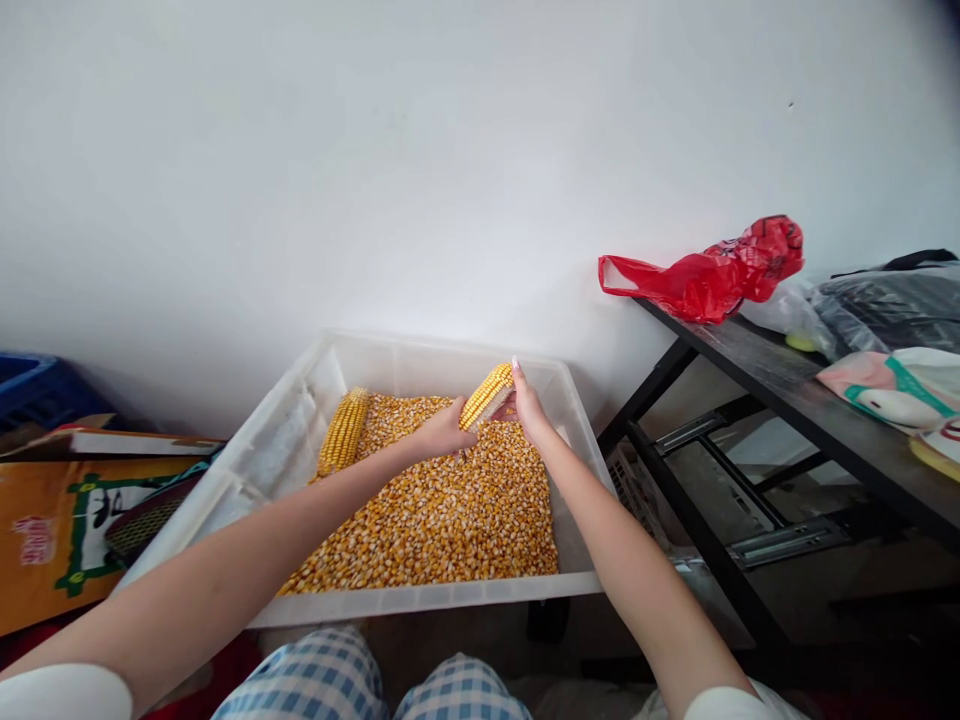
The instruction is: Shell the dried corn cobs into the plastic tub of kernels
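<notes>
Left hand [444, 430] and right hand [529, 407] pinching corn cob [487, 395] over bin [450, 598] of kernels [450, 520]; white wall [420, 180] behind, black counter [780, 368] right.

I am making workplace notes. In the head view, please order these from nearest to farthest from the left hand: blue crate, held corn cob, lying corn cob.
1. Held corn cob: touching the left hand, to its right.
2. Lying corn cob: left of that hand, inside the tub.
3. Blue crate: outside the tub, at the picture's left edge.
</notes>
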The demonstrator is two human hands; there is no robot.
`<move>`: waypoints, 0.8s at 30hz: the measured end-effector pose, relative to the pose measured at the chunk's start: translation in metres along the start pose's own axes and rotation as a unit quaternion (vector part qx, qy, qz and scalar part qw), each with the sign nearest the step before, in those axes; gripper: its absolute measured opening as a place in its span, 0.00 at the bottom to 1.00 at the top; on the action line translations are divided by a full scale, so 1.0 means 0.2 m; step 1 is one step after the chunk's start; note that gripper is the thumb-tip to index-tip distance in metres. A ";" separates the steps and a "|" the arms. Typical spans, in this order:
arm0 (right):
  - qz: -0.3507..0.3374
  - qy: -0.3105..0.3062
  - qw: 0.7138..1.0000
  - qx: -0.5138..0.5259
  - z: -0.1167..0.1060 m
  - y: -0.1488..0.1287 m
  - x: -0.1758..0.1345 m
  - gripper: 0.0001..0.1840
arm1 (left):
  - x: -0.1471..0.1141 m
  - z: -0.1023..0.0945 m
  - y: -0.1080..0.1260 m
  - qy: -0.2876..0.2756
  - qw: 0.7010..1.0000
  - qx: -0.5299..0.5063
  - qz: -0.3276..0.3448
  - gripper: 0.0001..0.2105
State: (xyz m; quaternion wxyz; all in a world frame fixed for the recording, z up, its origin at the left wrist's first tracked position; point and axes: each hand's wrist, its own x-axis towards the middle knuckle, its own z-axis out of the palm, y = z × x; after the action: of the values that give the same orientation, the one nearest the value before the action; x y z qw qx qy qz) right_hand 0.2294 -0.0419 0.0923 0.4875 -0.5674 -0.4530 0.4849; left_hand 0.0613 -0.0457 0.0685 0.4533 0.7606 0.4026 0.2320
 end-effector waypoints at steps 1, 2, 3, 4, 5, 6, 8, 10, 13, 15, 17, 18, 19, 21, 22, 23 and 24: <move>-0.009 0.038 0.999 -0.009 0.01 0.02 0.00 0.34 | -0.01 0.03 0.00 0.015 0.999 0.045 -0.004 0.22; -0.017 0.074 0.997 -0.022 0.02 0.03 0.01 0.33 | -0.01 0.05 0.01 0.026 0.996 0.087 -0.006 0.21; -0.027 0.110 0.993 -0.040 0.03 0.05 0.01 0.33 | -0.03 0.08 0.02 0.040 0.991 0.126 -0.007 0.21; -0.038 0.143 0.987 -0.062 0.03 0.07 0.02 0.33 | -0.04 0.10 0.03 0.054 0.986 0.157 -0.015 0.20; -0.050 0.169 0.981 -0.086 0.04 0.09 0.02 0.33 | -0.05 0.13 0.05 0.063 0.983 0.172 -0.024 0.20; -0.063 0.188 0.974 -0.109 0.04 0.10 0.03 0.33 | -0.06 0.15 0.06 0.068 0.982 0.173 -0.032 0.20; -0.078 0.203 0.964 -0.152 0.04 0.11 0.03 0.34 | -0.07 0.17 0.09 0.067 0.986 0.149 -0.044 0.19; -0.076 0.203 0.958 -0.185 0.03 0.10 0.04 0.34 | -0.08 0.18 0.10 0.057 0.991 0.108 -0.052 0.17; -0.075 0.210 0.951 -0.215 0.03 0.08 0.04 0.32 | -0.09 0.17 0.11 0.034 0.997 0.043 -0.058 0.17; -0.082 0.212 0.948 -0.222 0.03 0.07 0.04 0.31 | -0.09 0.17 0.11 0.019 0.998 0.005 -0.060 0.18; -0.085 0.208 0.948 -0.227 0.02 0.07 0.03 0.31 | -0.09 0.18 0.11 0.011 0.998 -0.021 -0.057 0.18; -0.086 0.205 0.948 -0.229 0.02 0.07 0.03 0.30 | -0.09 0.18 0.10 0.011 0.998 -0.027 -0.055 0.18; -0.089 0.203 0.948 -0.230 0.02 0.07 0.03 0.30 | -0.09 0.18 0.10 0.011 0.998 -0.032 -0.052 0.18; -0.096 0.199 0.947 -0.234 0.02 0.07 0.04 0.30 | -0.09 0.18 0.09 0.008 0.998 -0.043 -0.048 0.18; -0.097 0.198 0.946 -0.237 0.01 0.07 0.04 0.30 | -0.08 0.18 0.09 0.003 0.998 -0.052 -0.046 0.18; -0.096 0.198 0.945 -0.241 0.01 0.07 0.04 0.30 | -0.08 0.18 0.09 -0.003 0.997 -0.065 -0.042 0.18; -0.093 0.197 0.945 -0.245 0.01 0.07 0.05 0.30 | -0.08 0.18 0.08 -0.011 0.996 -0.080 -0.036 0.18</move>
State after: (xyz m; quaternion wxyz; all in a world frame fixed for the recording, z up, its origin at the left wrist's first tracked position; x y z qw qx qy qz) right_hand 0.2289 -0.0340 0.0767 0.4561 -0.7089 -0.5031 0.1904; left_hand 0.0851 -0.0813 0.0660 0.5250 0.7094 0.4053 0.2385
